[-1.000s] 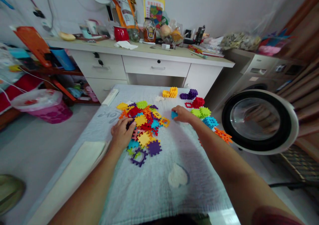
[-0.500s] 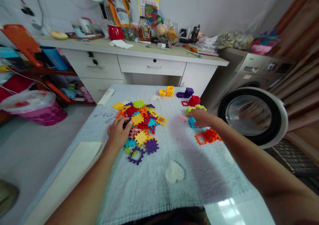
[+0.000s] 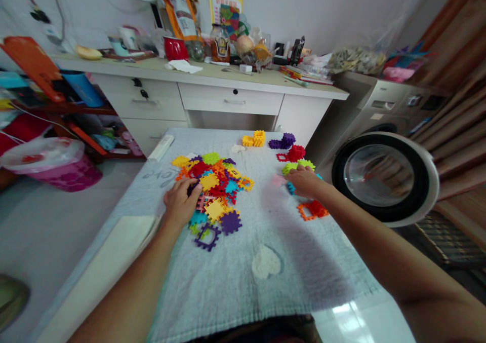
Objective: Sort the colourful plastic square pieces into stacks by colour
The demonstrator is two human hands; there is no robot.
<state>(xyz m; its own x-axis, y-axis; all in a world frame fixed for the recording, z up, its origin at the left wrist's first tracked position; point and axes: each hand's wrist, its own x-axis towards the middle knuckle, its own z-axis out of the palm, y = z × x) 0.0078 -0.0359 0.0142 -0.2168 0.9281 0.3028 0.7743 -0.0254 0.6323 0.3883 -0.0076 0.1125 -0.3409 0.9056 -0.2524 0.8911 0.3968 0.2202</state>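
A pile of colourful square plastic interlocking pieces with notched edges (image 3: 215,210) lies on the left half of the cloth-covered table. My left hand (image 3: 179,202) rests at the pile's left edge, thumb and fingers curled about a dark purple piece (image 3: 193,186). To the right, my right hand (image 3: 304,181) is bent down over blue pieces (image 3: 290,188), largely covering them; its fingertips are partly hidden. Sorted groups stand around it: green (image 3: 289,167), red (image 3: 296,153), purple (image 3: 287,140), yellow (image 3: 258,138) and orange pieces (image 3: 317,209). A pale pink piece (image 3: 278,180) lies left of the blue ones.
A long white box (image 3: 161,148) sits at the table's far left corner. Folded pale cloth (image 3: 125,241) lies along the left edge. Behind stands a cluttered white desk (image 3: 231,100). A washing machine with its round door open (image 3: 385,178) is at the right.
My right hand has shifted slightly and its fingers lie flatter over the blue pieces, with more blue showing on its right side. My left hand has stayed put.
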